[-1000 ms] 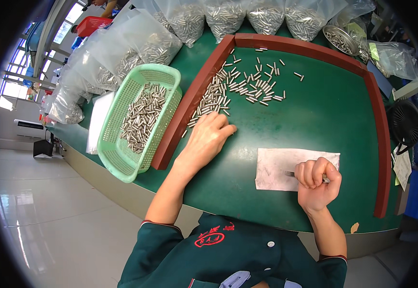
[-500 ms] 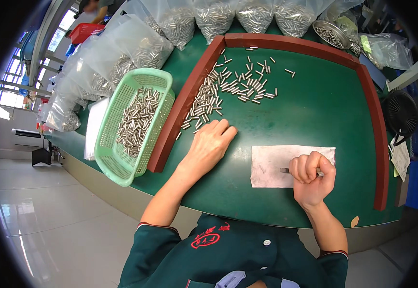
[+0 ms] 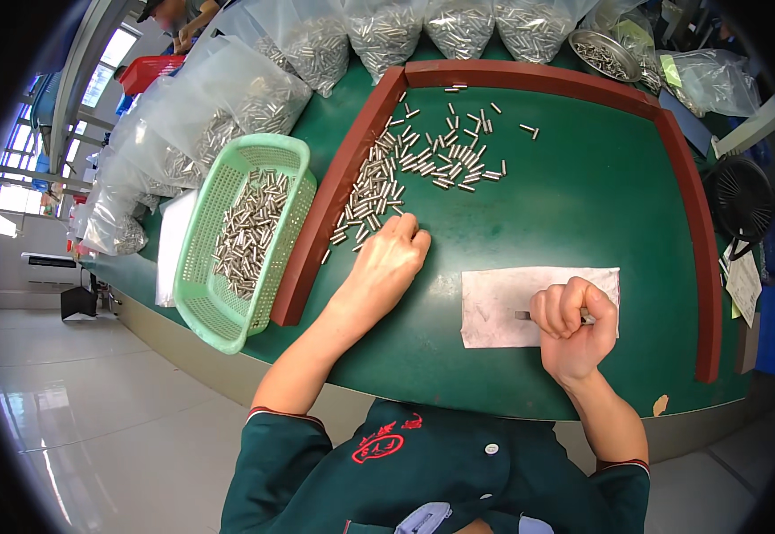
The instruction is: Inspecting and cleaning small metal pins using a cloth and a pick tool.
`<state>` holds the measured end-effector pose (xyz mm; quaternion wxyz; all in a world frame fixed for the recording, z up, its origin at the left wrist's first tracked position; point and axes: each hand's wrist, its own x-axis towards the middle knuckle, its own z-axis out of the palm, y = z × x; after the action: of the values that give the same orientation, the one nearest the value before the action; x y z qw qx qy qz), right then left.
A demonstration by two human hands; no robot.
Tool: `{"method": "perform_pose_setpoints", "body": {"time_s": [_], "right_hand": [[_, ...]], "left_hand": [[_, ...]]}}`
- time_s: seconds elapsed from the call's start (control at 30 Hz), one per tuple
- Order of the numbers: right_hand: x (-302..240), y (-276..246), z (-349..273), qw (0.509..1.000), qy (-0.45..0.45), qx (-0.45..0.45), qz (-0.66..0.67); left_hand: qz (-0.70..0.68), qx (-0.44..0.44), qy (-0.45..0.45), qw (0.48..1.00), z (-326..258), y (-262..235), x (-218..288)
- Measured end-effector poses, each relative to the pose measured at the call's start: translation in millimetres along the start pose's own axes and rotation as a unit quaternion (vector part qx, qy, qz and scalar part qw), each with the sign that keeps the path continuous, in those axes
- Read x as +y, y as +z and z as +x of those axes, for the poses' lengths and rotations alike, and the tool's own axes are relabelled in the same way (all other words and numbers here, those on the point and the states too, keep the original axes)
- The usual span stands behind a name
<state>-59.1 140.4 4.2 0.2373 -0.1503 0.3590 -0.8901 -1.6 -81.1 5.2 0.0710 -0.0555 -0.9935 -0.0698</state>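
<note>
My left hand (image 3: 385,267) is closed, its curled fingertips at the near edge of a loose spread of small metal pins (image 3: 378,185) on the green tabletop. Whatever those fingers pinch is hidden beneath them. Above a pale, smudged cloth (image 3: 494,307), my right hand (image 3: 574,329) is closed round a slim tool. The tool's flat metal tip (image 3: 523,315) pokes out to the left of the fist; most of the rest is covered by the fingers. Left of the pins stands a green plastic basket (image 3: 303,191) with many more pins inside.
A reddish-brown raised border (image 3: 530,73) frames the work area on three sides. Clear bags of pins (image 3: 387,40) line the back and left. A metal bowl (image 3: 603,55) of pins sits at the back right, a black fan (image 3: 743,198) at the right. A person (image 3: 178,18) is at the far left.
My left hand has edged slightly closer to the pins, its fingers still curled. My right hand keeps its hold on the tool above the cloth. The whole view has shifted a little.
</note>
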Motion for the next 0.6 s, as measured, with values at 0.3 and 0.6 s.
{"method": "perform_pose_setpoints", "body": {"time_s": [0.3, 0.6], "right_hand": [[-1.6, 0.7, -0.3, 1.000, 0.006, 0.012, 0.003], [-1.1, 2.5, -0.7, 1.000, 0.011, 0.017, 0.010]], "left_hand": [[-0.313, 0.144, 0.001, 0.939, 4.1, 15.2, -2.2], [-0.417, 0.186, -0.033, 0.889, 4.0, 20.2, -3.2]]}}
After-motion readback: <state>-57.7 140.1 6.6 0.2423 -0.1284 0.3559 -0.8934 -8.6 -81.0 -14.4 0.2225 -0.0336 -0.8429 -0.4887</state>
